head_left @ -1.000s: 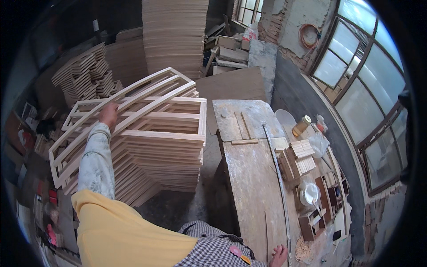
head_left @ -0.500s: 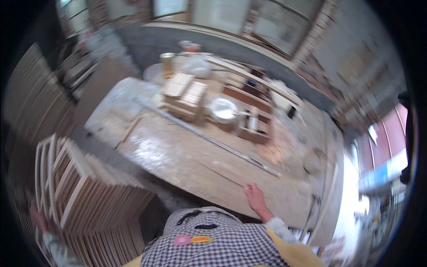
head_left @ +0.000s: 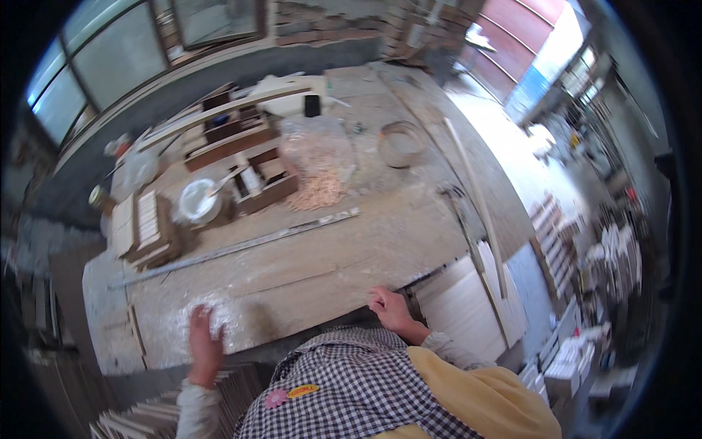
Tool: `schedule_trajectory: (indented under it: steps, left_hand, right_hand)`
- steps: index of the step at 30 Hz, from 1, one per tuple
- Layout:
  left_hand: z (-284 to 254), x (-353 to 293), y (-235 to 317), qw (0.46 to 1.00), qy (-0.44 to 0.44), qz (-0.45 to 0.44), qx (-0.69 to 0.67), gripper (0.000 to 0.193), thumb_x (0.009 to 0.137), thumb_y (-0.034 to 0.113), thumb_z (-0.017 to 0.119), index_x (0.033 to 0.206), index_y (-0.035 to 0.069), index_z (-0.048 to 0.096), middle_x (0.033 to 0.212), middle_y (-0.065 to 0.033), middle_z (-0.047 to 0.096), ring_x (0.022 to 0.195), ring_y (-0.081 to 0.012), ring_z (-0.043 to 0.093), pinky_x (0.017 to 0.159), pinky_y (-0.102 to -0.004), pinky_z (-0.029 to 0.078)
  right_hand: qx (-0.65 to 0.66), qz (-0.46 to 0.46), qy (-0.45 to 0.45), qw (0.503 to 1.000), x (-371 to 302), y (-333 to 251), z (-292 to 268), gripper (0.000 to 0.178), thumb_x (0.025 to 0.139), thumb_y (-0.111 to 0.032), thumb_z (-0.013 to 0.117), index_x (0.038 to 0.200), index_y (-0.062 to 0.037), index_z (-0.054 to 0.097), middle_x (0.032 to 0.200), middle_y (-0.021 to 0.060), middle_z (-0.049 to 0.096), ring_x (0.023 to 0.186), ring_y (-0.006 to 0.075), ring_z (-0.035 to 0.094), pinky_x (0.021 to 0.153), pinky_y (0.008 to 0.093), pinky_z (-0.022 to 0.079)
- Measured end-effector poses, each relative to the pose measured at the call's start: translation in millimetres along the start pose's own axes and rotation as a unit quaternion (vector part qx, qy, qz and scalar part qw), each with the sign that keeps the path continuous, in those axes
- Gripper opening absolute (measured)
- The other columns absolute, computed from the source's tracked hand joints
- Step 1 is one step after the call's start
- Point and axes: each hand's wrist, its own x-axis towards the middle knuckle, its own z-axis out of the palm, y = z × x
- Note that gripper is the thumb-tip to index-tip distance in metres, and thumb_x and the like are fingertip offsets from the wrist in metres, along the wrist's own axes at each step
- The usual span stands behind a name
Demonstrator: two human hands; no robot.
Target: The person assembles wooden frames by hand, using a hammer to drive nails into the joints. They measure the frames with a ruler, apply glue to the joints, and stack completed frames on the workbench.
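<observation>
My left hand [head_left: 205, 345] is raised over the near left edge of the worktable [head_left: 314, 252], fingers apart and holding nothing. A shiny patch of the tabletop lies just beyond it. Below this hand are the upper edges of stacked wooden pieces [head_left: 157, 413]. At the near edge of the table, in front of my checked apron, my right hand [head_left: 391, 307] is closed with its fingers curled; whether anything is inside cannot be seen. A long metal straightedge [head_left: 241, 251] lies across the table beyond both hands.
On the table stand wooden blocks [head_left: 146, 230], a white tub [head_left: 199, 203], divided wooden boxes [head_left: 267, 179] and a bag spilling small orange-tan pieces [head_left: 318, 190]. A tape ring [head_left: 401, 144], a hammer [head_left: 455, 196] and a long strip [head_left: 475, 205] lie right. Pale boards [head_left: 468, 304] adjoin the near right edge.
My view has swung right. My left hand has come away from the stacked wooden frames to above the table's near edge. The right hand remains curled near that edge.
</observation>
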Motion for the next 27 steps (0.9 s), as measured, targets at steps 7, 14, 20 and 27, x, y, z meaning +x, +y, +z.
schedule_trajectory:
  steps: [7, 14, 20, 27]
  left_hand:
    - [150, 85, 139, 0.967, -0.157, 0.198, -0.036, 0.059, 0.087, 0.021, 0.071, 0.141, 0.01, 0.051, 0.141, -0.0181, 0.052, 0.13, -0.0383, 0.051, 0.104, -0.0478, 0.048]
    - [193, 118, 128, 0.963, -0.157, 0.216, 0.037, 0.04, 0.09, 0.017, 0.056, 0.13, 0.014, 0.058, 0.127, -0.0088, 0.06, 0.118, -0.0301, 0.058, 0.092, -0.0449, 0.052]
    - [177, 107, 113, 0.98, 0.034, 0.102, 0.166, 0.038, 0.087, 0.016, 0.062, 0.125, 0.01, 0.06, 0.117, -0.016, 0.062, 0.108, -0.0362, 0.061, 0.087, -0.0481, 0.049]
    - [259, 80, 294, 0.949, -0.167, 0.265, -0.033, 0.071, 0.086, 0.031, 0.074, 0.146, 0.006, 0.046, 0.15, -0.0226, 0.044, 0.14, -0.044, 0.041, 0.112, -0.0533, 0.036]
  right_hand:
    - [-0.026, 0.095, 0.138, 0.986, -94, 29, -46, 0.024, 0.094, -0.008, 0.058, 0.117, -0.009, 0.062, 0.079, 0.013, 0.064, 0.072, 0.0309, 0.065, 0.065, 0.0411, 0.051]
    - [0.002, 0.191, 0.203, 0.96, -137, 70, -65, 0.016, 0.102, -0.011, 0.053, 0.115, -0.0037, 0.058, 0.069, 0.0093, 0.058, 0.06, 0.0208, 0.058, 0.058, 0.0363, 0.047]
    - [-0.093, 0.153, 0.305, 0.935, -126, 121, -157, 0.022, 0.103, -0.016, 0.055, 0.121, -0.0033, 0.057, 0.065, 0.007, 0.054, 0.057, 0.0181, 0.054, 0.057, 0.0357, 0.046]
    - [-0.199, 0.184, 0.459, 0.846, -69, 250, -301, 0.046, 0.093, -0.023, 0.068, 0.131, -0.0013, 0.052, 0.108, 0.0187, 0.064, 0.102, 0.0365, 0.062, 0.088, 0.0453, 0.05]
